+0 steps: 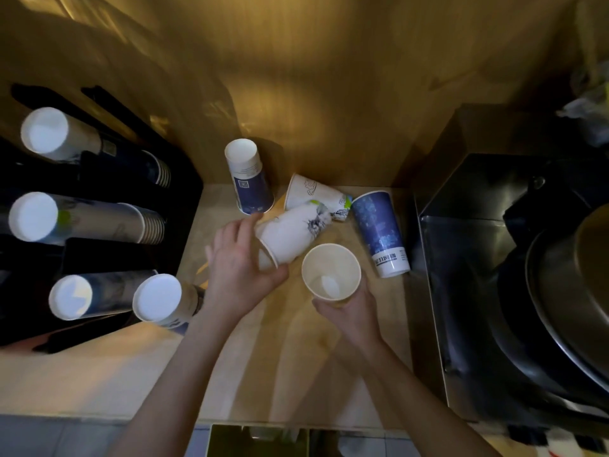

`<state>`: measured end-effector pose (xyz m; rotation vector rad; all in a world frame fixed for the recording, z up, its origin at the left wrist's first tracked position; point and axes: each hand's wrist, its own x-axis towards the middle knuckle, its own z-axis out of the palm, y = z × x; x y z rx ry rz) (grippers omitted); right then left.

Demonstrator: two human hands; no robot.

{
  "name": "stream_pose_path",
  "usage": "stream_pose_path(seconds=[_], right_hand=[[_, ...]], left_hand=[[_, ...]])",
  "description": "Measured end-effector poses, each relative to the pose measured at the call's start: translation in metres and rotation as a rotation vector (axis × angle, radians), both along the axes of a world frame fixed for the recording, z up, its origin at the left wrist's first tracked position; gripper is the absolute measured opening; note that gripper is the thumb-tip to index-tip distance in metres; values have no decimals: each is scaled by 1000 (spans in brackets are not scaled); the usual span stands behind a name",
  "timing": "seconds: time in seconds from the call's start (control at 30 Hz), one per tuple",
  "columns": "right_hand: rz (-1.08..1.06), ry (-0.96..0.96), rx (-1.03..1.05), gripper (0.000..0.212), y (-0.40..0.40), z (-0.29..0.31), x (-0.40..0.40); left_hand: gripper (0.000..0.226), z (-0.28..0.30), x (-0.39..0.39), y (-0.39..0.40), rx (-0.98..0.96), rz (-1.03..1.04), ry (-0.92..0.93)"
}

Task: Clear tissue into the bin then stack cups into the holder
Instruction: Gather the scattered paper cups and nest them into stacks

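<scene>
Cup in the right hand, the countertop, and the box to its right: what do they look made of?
The cup in the right hand looks like paper: matte cream inside, thin rolled rim. The countertop looks like pale wood or laminate, smooth with a faint grain; which one is unclear. The box looks like metal, dark and reflective with sharp folded edges.

2 bare forearms, left hand (240,258) and right hand (352,308); no sleeves, rings or watch.

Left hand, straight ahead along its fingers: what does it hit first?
Beyond the white sketched paper cup that the left hand grips, probably the second white printed cup lying behind it; depth unclear.
</scene>
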<state>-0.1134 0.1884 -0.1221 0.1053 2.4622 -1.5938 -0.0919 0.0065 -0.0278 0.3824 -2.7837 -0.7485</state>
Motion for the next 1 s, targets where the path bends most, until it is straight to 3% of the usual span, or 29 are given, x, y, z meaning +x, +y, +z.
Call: stream_pose_path(seconds=[0.17,0.33,0.53,0.67,0.7,0.8,0.83,0.9,0.93,1.0], right_hand=[[16,-2,-11,81,1,-1,0],[41,-22,-21,78,-1,1,0],[160,-36,108,80,-15,-2,4],[233,45,90,57,-17,5,9],[280,2,28,52,-15,6,9],[520,-78,160,56,-8,6,7],[544,-81,130,60,-7,1,5],[302,-253,-375,57,-15,-6,1],[229,-272,-525,51,-13,-9,2],[175,-240,-488,43,-18,-7,3]], left_hand=[[81,55,27,2,241,-34,209],[69,86,26,17,143,-234,221],[76,55,4,37,124,-323,-7],[81,15,-2,49,40,-379,-181],[81,5,-3,49,16,-377,-205],[81,-19,-2,48,20,-325,-211],[81,-25,-1,49,32,-308,-194],[81,-33,2,50,55,-288,-150],[84,-35,3,50,72,-279,-128],[97,-37,8,49,178,-243,-92]])
